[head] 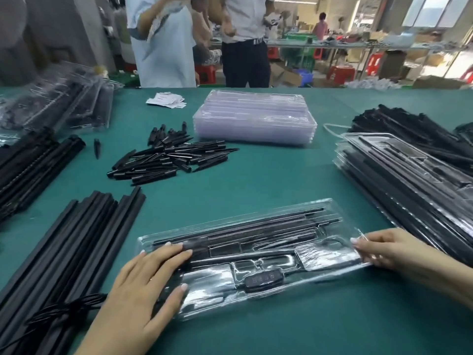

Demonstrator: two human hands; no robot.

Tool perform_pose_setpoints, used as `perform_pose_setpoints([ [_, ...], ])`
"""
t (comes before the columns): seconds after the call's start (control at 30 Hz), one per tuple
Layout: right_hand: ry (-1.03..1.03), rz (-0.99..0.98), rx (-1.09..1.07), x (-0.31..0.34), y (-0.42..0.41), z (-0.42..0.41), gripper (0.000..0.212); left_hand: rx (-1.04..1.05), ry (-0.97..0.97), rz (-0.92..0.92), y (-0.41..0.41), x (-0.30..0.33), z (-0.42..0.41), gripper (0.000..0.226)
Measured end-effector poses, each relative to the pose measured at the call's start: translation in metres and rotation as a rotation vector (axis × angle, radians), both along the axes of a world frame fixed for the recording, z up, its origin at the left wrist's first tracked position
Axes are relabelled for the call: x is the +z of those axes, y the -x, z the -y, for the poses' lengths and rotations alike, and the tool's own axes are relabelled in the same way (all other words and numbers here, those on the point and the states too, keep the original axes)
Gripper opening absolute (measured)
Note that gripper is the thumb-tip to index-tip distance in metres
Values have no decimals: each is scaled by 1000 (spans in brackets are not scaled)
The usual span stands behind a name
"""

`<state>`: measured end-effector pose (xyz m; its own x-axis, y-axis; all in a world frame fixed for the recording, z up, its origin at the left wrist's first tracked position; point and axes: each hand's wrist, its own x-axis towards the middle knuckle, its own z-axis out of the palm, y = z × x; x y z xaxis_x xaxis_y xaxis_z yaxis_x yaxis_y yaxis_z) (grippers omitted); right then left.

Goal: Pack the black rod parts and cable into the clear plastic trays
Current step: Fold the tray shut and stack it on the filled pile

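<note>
A clear plastic tray [317,208] lies in front of me on the green table, tilted with its right end farther away. Black rods [256,222] fill its upper slots, and a black cable controller [265,277] sits in a lower pocket. My left hand [151,280] rests flat on the tray's left end, fingers spread over the rods. My right hand [384,248] pinches the tray's right edge. A coiled black cable [66,310] lies by my left forearm.
Long black rods [64,242] lie at the left, a heap of short black spikes [166,157] in the middle, empty clear trays [256,119] stacked behind. Filled trays [409,180] are piled at the right, more [64,103] at far left. Two people stand beyond the table.
</note>
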<state>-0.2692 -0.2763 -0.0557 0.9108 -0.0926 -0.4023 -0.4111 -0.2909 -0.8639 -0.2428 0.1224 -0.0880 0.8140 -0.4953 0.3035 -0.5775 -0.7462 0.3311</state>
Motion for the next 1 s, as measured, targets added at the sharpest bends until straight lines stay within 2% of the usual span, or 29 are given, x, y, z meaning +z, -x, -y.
perform_pose_setpoints([
  [0.03,-32,-31,27,7,2,0,31,0,1,-2,0,0,0,60],
  [0.07,-50,-42,-51,9,-6,1,31,-2,4,0,0,0,0,60],
  [0.17,-207,-162,-136,2,-4,14,46,-5,19,-1,0,0,0,61],
  [0.23,-244,-210,-167,5,-8,13,48,-5,25,3,0,-1,0,61],
  [0.37,-253,-142,-151,-5,-7,19,69,-7,28,16,0,-2,1,62],
  [0.43,-203,-89,-118,-5,-6,17,59,-8,24,22,0,-2,1,62],
  [0.5,-114,-17,-67,-1,-3,10,29,-11,23,32,-1,-2,2,62],
  [0.53,-68,31,-43,-2,-3,8,26,-10,24,39,0,-2,2,62],
  [0.67,-71,191,-45,-8,-1,5,30,-4,29,47,0,-3,2,62],
  [0.83,-117,259,-106,-12,-1,-1,24,4,28,50,0,-4,2,62],
  [1.0,-54,350,-51,-17,1,2,31,3,24,56,0,-6,0,62],
])
